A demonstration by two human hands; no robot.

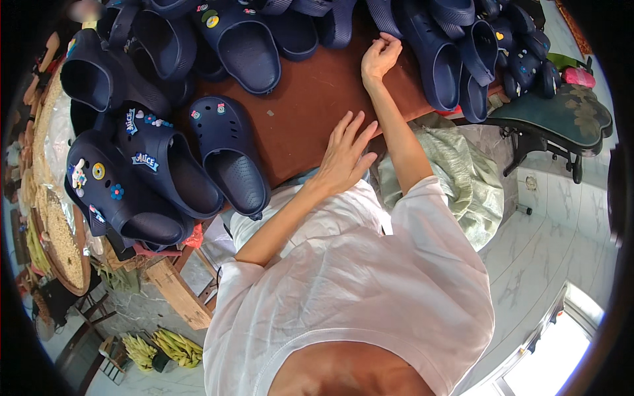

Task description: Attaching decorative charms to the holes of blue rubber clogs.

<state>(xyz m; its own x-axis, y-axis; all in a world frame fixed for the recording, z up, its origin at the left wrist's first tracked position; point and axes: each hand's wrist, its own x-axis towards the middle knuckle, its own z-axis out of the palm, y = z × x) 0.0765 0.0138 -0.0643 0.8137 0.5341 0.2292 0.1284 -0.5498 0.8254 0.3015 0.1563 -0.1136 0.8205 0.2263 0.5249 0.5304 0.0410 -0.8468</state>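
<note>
My left hand [343, 157] lies palm down with fingers spread at the near edge of the brown table [307, 109], holding nothing. Farther off, my right hand [381, 58] is bent at the wrist with its fingers curled. Its fingertips are close to the end of a dark blue clog [383, 16]; whether they touch it or hold anything I cannot make out. Right of that hand lies another blue clog [439, 72]. To the left of my hands, a blue clog [238, 165] with small charms points its open heel toward me. Beside it sits a clog [173, 165] with lettered charms.
More clogs [247, 53] crowd the table's far side. A dark padded stool [555, 115] stands right, by a pale green sack [456, 178]. At left are a tray of grain [63, 244] and a wooden frame [175, 290]. Yellow-green corn cobs [175, 346] lie on the floor.
</note>
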